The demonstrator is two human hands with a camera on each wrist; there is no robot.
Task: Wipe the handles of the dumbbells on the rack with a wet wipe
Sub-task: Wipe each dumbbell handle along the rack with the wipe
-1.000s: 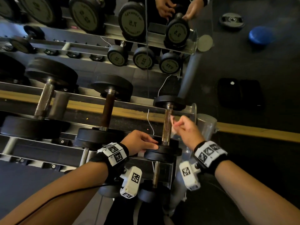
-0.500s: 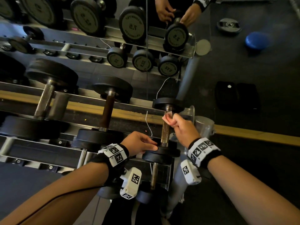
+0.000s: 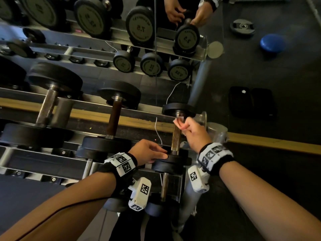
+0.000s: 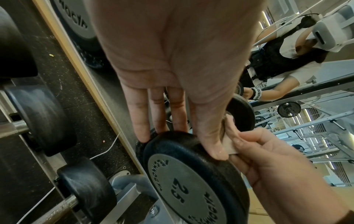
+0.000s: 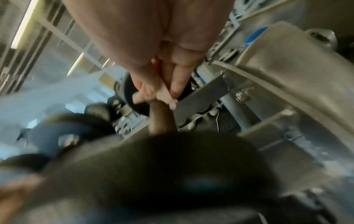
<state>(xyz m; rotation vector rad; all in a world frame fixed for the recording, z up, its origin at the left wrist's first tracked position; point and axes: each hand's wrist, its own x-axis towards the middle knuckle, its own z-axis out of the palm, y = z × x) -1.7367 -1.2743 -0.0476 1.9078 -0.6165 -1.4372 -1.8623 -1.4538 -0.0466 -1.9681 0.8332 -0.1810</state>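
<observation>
A small dumbbell marked 2.5 lies at the right end of the rack, its rusty handle pointing away from me. My left hand grips the rim of its near head, thumb on one side and fingers on the other, as the left wrist view shows on the head. My right hand pinches a pale wet wipe round the handle, close to the far head. In the right wrist view, the wipe sits on the handle.
Left on the same tier lie a dumbbell with a dark brown handle and a larger one. A mirror behind repeats the rack. A lower-tier dumbbell sits under my wrists. On the dark floor to the right are black pads and a blue disc.
My right hand has slid the wipe along the handle, away from me toward the far head. The left hand has stayed on the near head.
</observation>
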